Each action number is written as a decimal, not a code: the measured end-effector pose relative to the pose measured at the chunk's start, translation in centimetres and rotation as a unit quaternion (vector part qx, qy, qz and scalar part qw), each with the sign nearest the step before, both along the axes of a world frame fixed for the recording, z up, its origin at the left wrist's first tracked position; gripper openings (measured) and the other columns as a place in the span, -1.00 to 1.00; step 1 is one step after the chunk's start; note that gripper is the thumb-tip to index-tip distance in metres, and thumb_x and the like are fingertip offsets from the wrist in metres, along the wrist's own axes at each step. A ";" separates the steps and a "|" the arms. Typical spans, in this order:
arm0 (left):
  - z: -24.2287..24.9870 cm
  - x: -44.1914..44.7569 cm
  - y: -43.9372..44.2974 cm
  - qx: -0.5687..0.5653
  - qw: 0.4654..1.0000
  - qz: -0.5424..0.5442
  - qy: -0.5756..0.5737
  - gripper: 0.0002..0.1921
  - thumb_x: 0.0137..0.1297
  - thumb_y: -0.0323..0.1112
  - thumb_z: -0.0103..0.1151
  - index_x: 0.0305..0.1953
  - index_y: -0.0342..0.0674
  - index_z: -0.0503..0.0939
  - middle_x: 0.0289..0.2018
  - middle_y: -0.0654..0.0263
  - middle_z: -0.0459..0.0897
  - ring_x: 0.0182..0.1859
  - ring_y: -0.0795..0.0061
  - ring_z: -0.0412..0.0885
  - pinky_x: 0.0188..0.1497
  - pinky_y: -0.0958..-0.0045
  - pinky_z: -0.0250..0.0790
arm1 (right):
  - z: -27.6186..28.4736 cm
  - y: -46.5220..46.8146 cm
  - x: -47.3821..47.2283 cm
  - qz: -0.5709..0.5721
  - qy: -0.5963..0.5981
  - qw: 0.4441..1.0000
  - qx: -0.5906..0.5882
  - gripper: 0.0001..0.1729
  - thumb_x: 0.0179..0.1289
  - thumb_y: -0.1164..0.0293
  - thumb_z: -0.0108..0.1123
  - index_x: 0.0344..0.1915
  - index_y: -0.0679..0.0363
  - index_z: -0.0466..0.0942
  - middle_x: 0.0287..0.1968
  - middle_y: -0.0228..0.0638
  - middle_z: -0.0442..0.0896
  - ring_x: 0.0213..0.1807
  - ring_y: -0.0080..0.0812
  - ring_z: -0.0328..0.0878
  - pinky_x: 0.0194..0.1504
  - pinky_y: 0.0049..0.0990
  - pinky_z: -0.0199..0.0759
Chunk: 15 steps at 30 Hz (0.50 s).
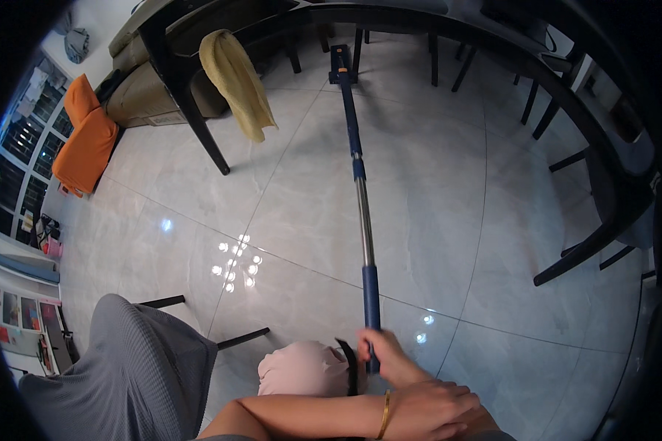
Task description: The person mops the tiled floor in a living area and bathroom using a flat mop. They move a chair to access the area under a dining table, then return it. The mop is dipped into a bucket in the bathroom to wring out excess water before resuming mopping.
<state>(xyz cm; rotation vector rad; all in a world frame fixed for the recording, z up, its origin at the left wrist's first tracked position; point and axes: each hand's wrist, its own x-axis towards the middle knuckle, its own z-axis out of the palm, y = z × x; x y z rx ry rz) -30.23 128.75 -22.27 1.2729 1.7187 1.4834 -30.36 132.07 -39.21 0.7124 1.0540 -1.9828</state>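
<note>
My right hand (383, 355) grips the blue lower handle of a telescopic mop (367, 220), low in the view. The pole runs away from me, part blue and part bare metal. Its narrow dark blue head (340, 63) rests on the tiled floor, near the black furniture legs at the top. My left hand (438, 408) lies across my right forearm and holds no tool; a gold bangle (385, 414) circles that wrist. Below the handle, a pale pink rounded cloth item (303, 368) with a black strap shows beside my arms.
A yellow towel (237, 82) hangs from a black table frame (190, 118). Black-legged chairs (596, 187) stand at the right. A brown sofa (149, 91) and an orange-covered seat (85, 149) are at the upper left. A chair under grey cloth (138, 364) stands at the lower left.
</note>
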 end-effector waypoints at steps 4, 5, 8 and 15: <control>0.3 0.1 -0.3 0.001 1.000 0.001 0.001 -0.76 0.01 -0.33 0.02 -0.28 -0.30 0.37 -0.40 0.09 0.47 -0.31 0.12 0.44 -0.26 0.26 0.29 | -1.0 0.0 -9.8 0.039 0.016 0.994 -0.100 -0.53 0.07 0.02 0.08 -0.70 0.11 0.22 -0.80 -0.46 0.25 -0.82 -0.55 0.17 -0.72 -0.54 0.12; 0.4 0.0 -0.2 0.031 0.999 0.014 0.001 -0.78 0.01 -0.34 0.02 -0.29 -0.30 0.38 -0.41 0.11 0.47 -0.32 0.14 0.44 -0.28 0.28 0.30 | -0.8 -0.9 -11.8 0.042 0.041 0.994 -0.089 -0.50 0.07 -0.04 0.03 -0.69 0.11 0.22 -0.80 -0.45 0.24 -0.83 -0.54 0.16 -0.71 -0.52 0.11; 0.8 -0.1 0.0 0.097 0.992 0.075 -0.010 -0.84 0.03 -0.37 0.01 -0.35 -0.29 0.40 -0.47 0.15 0.46 -0.38 0.19 0.44 -0.33 0.33 0.30 | 1.0 -2.5 -19.0 -0.005 0.053 0.988 -0.144 -0.48 0.07 -0.09 -0.02 -0.62 0.15 0.22 -0.80 -0.43 0.25 -0.80 -0.52 0.18 -0.71 -0.50 0.13; 2.1 -0.3 -0.6 0.145 0.966 0.199 -0.075 -0.95 0.04 -0.47 0.03 -0.44 -0.30 0.44 -0.56 0.21 0.44 -0.53 0.33 0.42 -0.51 0.48 0.26 | 2.9 -6.0 -20.0 -0.056 0.102 0.989 -0.093 -0.46 0.09 -0.09 -0.06 -0.49 0.22 0.22 -0.73 -0.31 0.30 -0.75 -0.36 0.28 -0.68 -0.39 0.25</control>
